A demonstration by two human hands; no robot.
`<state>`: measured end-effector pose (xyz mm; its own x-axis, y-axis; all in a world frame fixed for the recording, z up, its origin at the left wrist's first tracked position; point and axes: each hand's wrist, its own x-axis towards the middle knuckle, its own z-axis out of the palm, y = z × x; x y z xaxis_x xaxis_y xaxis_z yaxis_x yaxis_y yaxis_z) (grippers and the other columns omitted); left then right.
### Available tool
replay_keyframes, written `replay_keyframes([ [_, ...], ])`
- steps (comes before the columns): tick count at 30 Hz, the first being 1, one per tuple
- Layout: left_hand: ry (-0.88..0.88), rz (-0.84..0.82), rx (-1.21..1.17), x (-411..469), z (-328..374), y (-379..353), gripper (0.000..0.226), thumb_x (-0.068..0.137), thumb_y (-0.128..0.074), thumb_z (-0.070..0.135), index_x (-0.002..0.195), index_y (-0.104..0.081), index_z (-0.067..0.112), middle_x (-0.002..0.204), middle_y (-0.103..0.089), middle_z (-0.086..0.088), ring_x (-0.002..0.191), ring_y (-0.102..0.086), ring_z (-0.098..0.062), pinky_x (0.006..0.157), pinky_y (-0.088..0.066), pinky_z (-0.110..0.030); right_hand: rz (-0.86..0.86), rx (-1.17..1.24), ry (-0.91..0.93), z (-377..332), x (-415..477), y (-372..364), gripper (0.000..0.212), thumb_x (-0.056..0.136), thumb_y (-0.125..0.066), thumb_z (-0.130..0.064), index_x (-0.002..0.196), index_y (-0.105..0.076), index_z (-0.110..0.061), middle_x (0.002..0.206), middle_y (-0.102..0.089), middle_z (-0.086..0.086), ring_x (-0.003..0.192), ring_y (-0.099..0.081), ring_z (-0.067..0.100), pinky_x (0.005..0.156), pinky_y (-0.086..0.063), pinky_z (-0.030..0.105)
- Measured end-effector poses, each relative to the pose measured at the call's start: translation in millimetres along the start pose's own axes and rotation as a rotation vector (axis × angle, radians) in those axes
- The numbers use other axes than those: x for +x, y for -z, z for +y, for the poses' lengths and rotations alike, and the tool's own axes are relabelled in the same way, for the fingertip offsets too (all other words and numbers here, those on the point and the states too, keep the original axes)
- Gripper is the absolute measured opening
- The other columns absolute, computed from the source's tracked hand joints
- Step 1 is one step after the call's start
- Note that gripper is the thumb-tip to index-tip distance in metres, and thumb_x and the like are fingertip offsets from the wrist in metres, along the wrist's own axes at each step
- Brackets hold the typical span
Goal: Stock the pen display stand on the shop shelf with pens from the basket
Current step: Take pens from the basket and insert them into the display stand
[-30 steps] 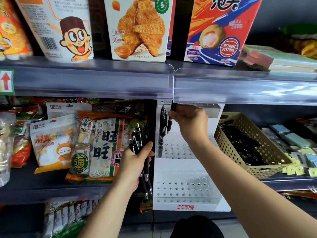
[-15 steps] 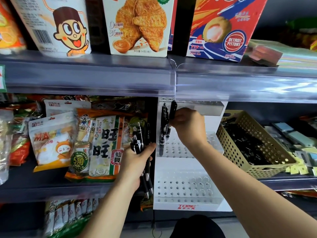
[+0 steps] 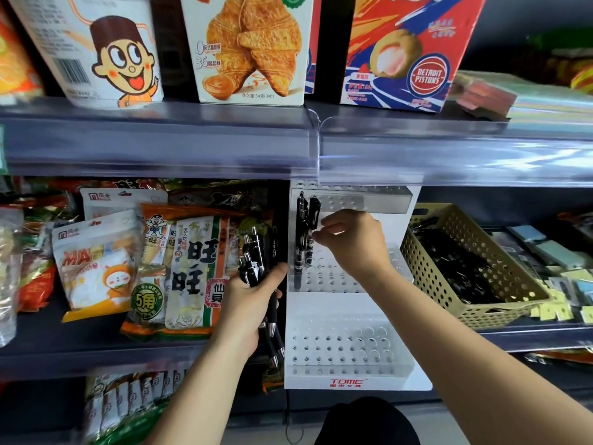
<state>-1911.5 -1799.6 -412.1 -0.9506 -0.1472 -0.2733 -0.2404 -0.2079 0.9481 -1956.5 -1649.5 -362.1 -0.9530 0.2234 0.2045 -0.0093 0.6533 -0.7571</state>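
The white tiered pen display stand point(image 3: 353, 303) sits on the middle shelf, its clear trays full of holes. Two black pens point(image 3: 301, 232) stand in the left end of its upper tray. My right hand point(image 3: 356, 242) pinches the right one of them, a black pen point(image 3: 313, 208), with its fingertips at the clip. To the left of the stand, my left hand point(image 3: 247, 303) grips a bundle of black pens point(image 3: 256, 252), tips pointing down. The tan perforated basket point(image 3: 481, 313) on the right holds more black pens point(image 3: 455, 268).
Snack bags point(image 3: 189, 268) fill the shelf left of the stand. Small stationery packs point(image 3: 558, 284) lie right of the basket. The upper shelf's clear price rail point(image 3: 317, 149) overhangs the stand's top and carries snack boxes point(image 3: 253, 49).
My right hand has lowered the pen from under the shelf rail down into the upper tray beside the first pen. My left hand has stayed in place with its bundle.
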Motion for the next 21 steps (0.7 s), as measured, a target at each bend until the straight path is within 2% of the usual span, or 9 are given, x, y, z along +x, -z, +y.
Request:
replay_keyframes([
  [2,-0.016,-0.005,-0.009,-3.3,2.6,2.2,0.021,0.077,-0.075,0.029,0.072,-0.063,0.013,0.055,-0.058,-0.001,0.049,-0.053,-0.012,0.05,-0.042,-0.024,0.031,0.051,0.01,-2.9,-6.3,6.7,0.015,0.077,-0.073,-0.023,0.089,-0.071,-0.015,0.085,-0.072,-0.003,0.08,-0.065,0.014,0.073,-0.049,0.024],
  [4,-0.035,-0.015,-0.008,-6.8,4.1,6.3,0.022,0.075,-0.075,0.031,0.072,-0.064,0.013,0.056,-0.06,-0.001,0.054,-0.055,-0.015,0.055,-0.043,-0.026,0.068,0.078,0.035,-7.3,-15.4,12.9,0.006,0.081,-0.068,-0.021,0.085,-0.071,-0.018,0.082,-0.07,-0.005,0.072,-0.059,0.011,0.064,-0.044,0.021],
  [7,-0.052,-0.022,0.004,-13.8,7.1,12.2,0.031,0.066,-0.075,0.04,0.073,-0.066,0.011,0.059,-0.064,-0.002,0.06,-0.06,-0.018,0.064,-0.046,-0.03,0.076,0.142,0.051,-12.3,-31.3,17.9,0.009,0.085,-0.063,-0.02,0.077,-0.068,-0.021,0.072,-0.064,-0.009,0.059,-0.052,0.006,0.055,-0.039,0.018],
  [11,-0.079,-0.042,-0.016,-25.3,15.2,13.6,0.026,0.067,-0.074,0.035,0.077,-0.068,0.011,0.054,-0.061,-0.001,0.049,-0.054,-0.012,0.049,-0.043,-0.022,0.007,0.335,-0.015,-16.7,-46.6,16.4,0.018,0.085,-0.066,-0.027,0.069,-0.062,-0.021,0.061,-0.058,-0.007,0.051,-0.046,0.005,0.056,-0.036,0.023],
  [15,-0.161,-0.109,-0.032,-35.3,19.1,9.2,0.026,0.06,-0.074,0.03,0.076,-0.068,0.012,0.055,-0.062,0.003,0.052,-0.055,-0.012,0.049,-0.042,-0.022,-0.181,0.411,-0.038,-22.6,-63.2,9.2,0.02,0.079,-0.072,-0.035,0.07,-0.065,-0.019,0.062,-0.062,0.0,0.051,-0.051,0.009,0.05,-0.04,0.021],
  [18,-0.205,-0.131,-0.009,-37.8,18.6,5.1,0.023,0.054,-0.076,0.028,0.071,-0.068,0.013,0.06,-0.067,0.004,0.055,-0.06,-0.008,0.058,-0.043,-0.026,-0.25,0.445,-0.067,-24.9,-68.8,8.3,0.018,0.079,-0.073,-0.027,0.07,-0.065,-0.014,0.061,-0.063,0.002,0.052,-0.056,0.009,0.047,-0.044,0.019],
  [21,-0.222,-0.131,0.034,-38.1,16.6,3.5,0.024,0.054,-0.076,0.03,0.072,-0.069,0.015,0.063,-0.069,0.004,0.057,-0.061,-0.005,0.062,-0.044,-0.028,-0.279,0.514,-0.129,-26.2,-70.1,13.7,0.017,0.084,-0.068,-0.015,0.069,-0.063,-0.01,0.063,-0.062,0.006,0.058,-0.059,0.014,0.052,-0.05,0.018],
])
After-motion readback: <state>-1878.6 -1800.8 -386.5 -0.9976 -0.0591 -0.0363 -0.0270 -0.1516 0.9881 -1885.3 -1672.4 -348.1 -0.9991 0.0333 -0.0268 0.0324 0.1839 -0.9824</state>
